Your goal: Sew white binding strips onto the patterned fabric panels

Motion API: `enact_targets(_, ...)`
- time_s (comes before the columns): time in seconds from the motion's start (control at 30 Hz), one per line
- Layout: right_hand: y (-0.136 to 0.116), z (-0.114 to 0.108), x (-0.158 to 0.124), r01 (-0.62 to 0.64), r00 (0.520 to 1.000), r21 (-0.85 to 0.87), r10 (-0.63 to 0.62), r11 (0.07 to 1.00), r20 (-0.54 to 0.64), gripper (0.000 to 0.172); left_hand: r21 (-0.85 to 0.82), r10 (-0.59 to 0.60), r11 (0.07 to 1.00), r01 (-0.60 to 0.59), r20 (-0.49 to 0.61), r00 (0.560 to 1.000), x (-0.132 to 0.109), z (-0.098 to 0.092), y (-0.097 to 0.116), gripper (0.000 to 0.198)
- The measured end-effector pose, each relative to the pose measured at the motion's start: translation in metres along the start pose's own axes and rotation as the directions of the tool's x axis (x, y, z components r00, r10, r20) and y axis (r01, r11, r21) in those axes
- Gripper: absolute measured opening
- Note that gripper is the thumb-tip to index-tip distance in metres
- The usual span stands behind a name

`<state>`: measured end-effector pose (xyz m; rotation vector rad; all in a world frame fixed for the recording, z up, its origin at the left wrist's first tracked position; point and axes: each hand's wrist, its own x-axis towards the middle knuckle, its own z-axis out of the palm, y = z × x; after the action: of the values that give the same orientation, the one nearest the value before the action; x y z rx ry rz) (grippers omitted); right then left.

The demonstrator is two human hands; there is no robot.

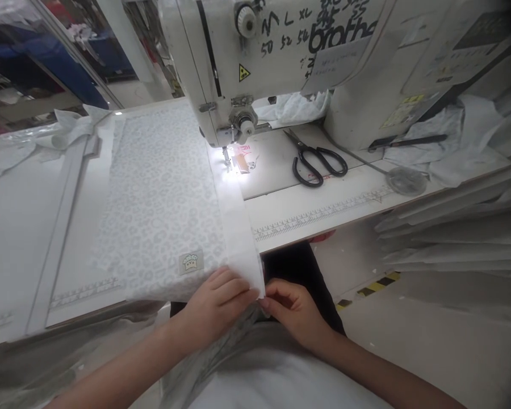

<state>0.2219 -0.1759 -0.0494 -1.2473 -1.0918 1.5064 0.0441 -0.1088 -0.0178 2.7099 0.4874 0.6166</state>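
Observation:
A pale grey leopard-print fabric (162,187) lies over the sewing table, with a plain white band (239,233) along its right edge. That band runs up under the needle and presser foot (227,159) of the sewing machine (221,62). My left hand (221,301) is closed on the band's near end, fingers over the top. At the same corner my right hand (292,309) pinches the band's edge between thumb and fingers. A small label with a cartoon face (191,261) sits on the fabric left of my left hand. The fabric's lower part hangs off the table edge toward my lap.
Black-handled scissors (315,162) lie on the machine bed, right of the needle. A printed ruler (319,216) follows the table's front edge. Fabric scraps (447,139) and a dark slim tool (413,141) rest at the right. Stacked cloth (460,227) stands beyond the table's right side.

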Motion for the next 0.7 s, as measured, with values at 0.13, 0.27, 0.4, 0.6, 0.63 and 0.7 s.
enact_targets(0.13, 0.000, -0.001, 0.001, -0.002, 1.000, 0.003, 0.002, 1.000, 0.005, 0.015, -0.007, -0.002, 1.000, 0.002, 0.019, 1.000, 0.001, 0.000, 0.001, 0.020)
enact_targets(0.27, 0.000, -0.001, 0.001, -0.018, 1.000, -0.003, 0.018, 1.000, -0.002, 0.012, 0.008, 0.009, 1.000, -0.009, 0.034, 0.999, 0.002, 0.000, 0.001, 0.019)
enact_targets(0.4, -0.002, -0.002, 0.000, -0.047, 0.999, 0.051, 0.046, 0.998, 0.025, 0.010, 0.008, 0.003, 1.000, -0.003, 0.032, 0.999, 0.003, 0.002, 0.002, 0.016)
enact_targets(0.6, -0.004, -0.009, -0.003, 0.025, 0.994, 0.027, -0.028, 0.999, 0.103, 0.012, 0.021, -0.043, 0.999, 0.043, -0.026, 0.999, 0.004, 0.010, 0.007, 0.012)
enact_targets(0.63, -0.004, -0.011, -0.003, 0.107, 0.992, -0.073, -0.101, 0.992, 0.074, 0.011, 0.018, -0.053, 0.998, 0.054, -0.036, 0.998, 0.004, 0.010, 0.008, 0.012)
enact_targets(0.7, -0.007, -0.016, -0.001, 0.339, 0.939, -0.333, -0.340, 0.880, 0.057, 0.011, 0.011, -0.064, 0.998, 0.065, -0.068, 0.996, 0.006, 0.010, 0.011, 0.012)
